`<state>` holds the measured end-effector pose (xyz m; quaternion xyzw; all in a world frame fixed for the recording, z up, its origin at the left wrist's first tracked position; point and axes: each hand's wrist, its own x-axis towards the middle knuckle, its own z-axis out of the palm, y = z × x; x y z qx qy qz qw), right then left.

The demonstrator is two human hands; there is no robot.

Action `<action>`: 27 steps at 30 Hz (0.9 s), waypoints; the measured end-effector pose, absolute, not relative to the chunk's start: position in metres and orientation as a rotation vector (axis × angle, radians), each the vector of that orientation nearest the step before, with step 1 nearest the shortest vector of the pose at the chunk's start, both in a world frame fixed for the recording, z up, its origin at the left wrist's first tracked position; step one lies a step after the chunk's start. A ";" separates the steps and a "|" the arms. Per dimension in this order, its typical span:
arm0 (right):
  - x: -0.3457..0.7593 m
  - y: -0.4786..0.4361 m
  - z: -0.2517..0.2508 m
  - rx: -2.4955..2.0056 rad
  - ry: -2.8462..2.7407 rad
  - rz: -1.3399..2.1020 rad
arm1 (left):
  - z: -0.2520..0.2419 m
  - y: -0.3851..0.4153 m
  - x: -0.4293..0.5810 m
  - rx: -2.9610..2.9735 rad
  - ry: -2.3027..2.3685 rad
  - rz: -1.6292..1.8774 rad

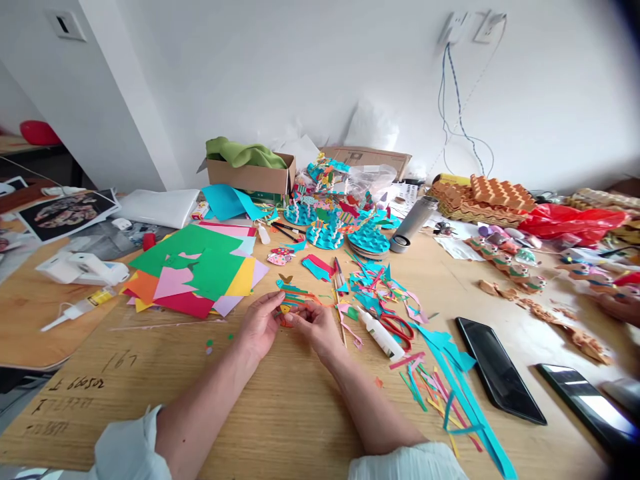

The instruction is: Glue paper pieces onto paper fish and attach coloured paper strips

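A small striped paper fish (pixel 295 295), in blue, orange and yellow, is held just above the table's middle. My left hand (pixel 259 327) pinches its left side between thumb and fingers. From the other side, my right hand (pixel 317 327) closes thumb and forefinger on its lower edge; the exact contact is partly hidden. Right of my hands lie a white glue bottle (pixel 381 335), red-handled scissors (pixel 399 329) and thin brushes (pixel 340 275). Behind the fish are a red and blue paper piece (pixel 319 268) and a patterned paper cutout (pixel 281 256).
Coloured paper sheets (pixel 200 267) are stacked to the left, near a glue gun (pixel 83 268). Blue egg-tray models (pixel 326 232) stand behind. Paper strips (pixel 450 380), a black phone (pixel 500 370) and a grey flask (pixel 415 223) are on the right. Another person's hand (pixel 620 307) shows at far right.
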<state>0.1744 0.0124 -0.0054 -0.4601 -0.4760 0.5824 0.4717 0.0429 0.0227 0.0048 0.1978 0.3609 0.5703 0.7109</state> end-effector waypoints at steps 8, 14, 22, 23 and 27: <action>0.180 0.014 0.001 -1.149 -1.020 1.443 | 0.003 0.021 0.044 0.421 0.819 1.201; 0.183 0.016 0.003 -1.162 -1.037 1.450 | 0.005 0.024 0.042 0.420 0.880 1.203; 0.185 0.016 0.003 -1.195 -1.071 1.440 | 0.008 0.021 0.043 0.630 0.964 1.187; 0.185 0.016 0.003 -1.198 -1.075 1.440 | 0.008 0.021 0.043 0.651 0.986 1.179; 0.185 0.015 0.004 -1.202 -1.100 1.427 | 0.006 0.021 0.043 0.707 1.062 1.176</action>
